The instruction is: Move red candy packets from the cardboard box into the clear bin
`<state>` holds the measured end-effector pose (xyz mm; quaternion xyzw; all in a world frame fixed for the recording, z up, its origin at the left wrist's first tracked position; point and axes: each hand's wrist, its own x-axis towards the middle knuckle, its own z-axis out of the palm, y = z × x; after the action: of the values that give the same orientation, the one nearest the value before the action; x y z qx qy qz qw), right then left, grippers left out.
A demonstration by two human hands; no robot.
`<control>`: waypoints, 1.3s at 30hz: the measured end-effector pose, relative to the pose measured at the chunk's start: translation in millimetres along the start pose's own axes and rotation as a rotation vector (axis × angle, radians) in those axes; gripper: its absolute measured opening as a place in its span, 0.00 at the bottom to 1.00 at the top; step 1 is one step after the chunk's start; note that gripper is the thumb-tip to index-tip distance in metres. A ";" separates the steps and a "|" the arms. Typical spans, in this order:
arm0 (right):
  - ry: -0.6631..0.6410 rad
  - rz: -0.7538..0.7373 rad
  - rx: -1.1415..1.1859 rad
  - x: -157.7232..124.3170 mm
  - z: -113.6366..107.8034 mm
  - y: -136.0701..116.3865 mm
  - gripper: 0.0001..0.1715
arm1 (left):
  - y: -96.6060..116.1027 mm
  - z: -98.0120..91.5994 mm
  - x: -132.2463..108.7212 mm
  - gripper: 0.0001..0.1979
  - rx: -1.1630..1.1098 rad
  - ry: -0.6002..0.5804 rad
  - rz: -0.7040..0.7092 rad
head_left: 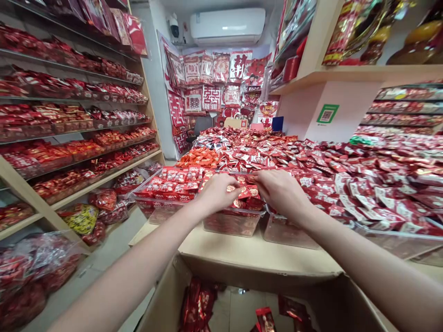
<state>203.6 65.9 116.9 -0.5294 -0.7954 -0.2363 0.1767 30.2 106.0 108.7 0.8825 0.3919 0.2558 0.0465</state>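
My left hand (218, 191) is over the clear plastic bin (232, 223) of small red packets (244, 191). Its fingers are curled, with the thumb close to the index finger; whatever lies in its grasp is hidden. Facing it, my right hand (282, 190) bends its fingertips together at the bin's right side, beside the same packets. The tips are partly hidden, so I cannot make out what they hold. Below both forearms an open cardboard box (259, 267) contains loose dark red packets (199, 302) and a red-and-gold packet (266, 319).
Another clear bin (166, 205) of red packets adjoins on the left. More bins (398, 240) stand to the right, and orange packets (199, 157) lie behind. Stocked shelves (76, 115) line the left wall, with full plastic bags (31, 272) on the floor. An overhanging shelf (363, 74) juts out at upper right.
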 end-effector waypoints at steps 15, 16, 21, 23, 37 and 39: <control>-0.432 -0.077 -0.089 38.1 31.8 8.5 0.07 | -15.0 22.3 58.7 0.15 0.190 -0.355 -0.019; -0.438 -0.068 -0.086 40.9 32.4 8.9 0.07 | -16.8 22.5 60.3 0.15 0.173 -0.363 -0.013; -0.399 -0.039 -0.053 43.5 15.3 12.3 0.07 | -14.0 9.1 61.4 0.16 0.105 -0.323 0.023; -0.338 -0.037 -0.031 28.8 -4.8 10.5 0.11 | -3.0 -7.7 43.6 0.16 0.100 -0.214 0.029; -1.190 -0.316 0.185 -169.3 126.6 -128.3 0.24 | 11.0 132.1 -157.8 0.24 0.205 -1.071 -0.093; -1.192 -0.300 0.186 -178.9 137.5 -126.3 0.24 | 6.1 134.0 -162.1 0.25 0.158 -1.149 -0.098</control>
<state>149.9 -33.8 -115.5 -0.4352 -0.8402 0.1481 -0.2875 8.6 1.7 -72.7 0.8614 0.3618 -0.2966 0.1976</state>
